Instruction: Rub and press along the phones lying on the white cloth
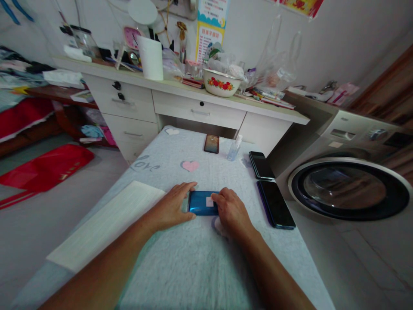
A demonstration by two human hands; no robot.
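A blue phone lies crosswise on the cloth-covered table, its back facing up with a small pale sticker on it. Around its left end is my left hand, thumb and fingers spread apart and touching the phone's edges. My right hand rests over the phone's right end, fingers bent together, with a fingertip at the sticker; whatever is under the curled fingers is hidden.
Two dark phones lie along the right edge. Farther back are a brown-screened phone and a clear spray bottle. A pale board lies at left. A washing machine stands right, a desk behind.
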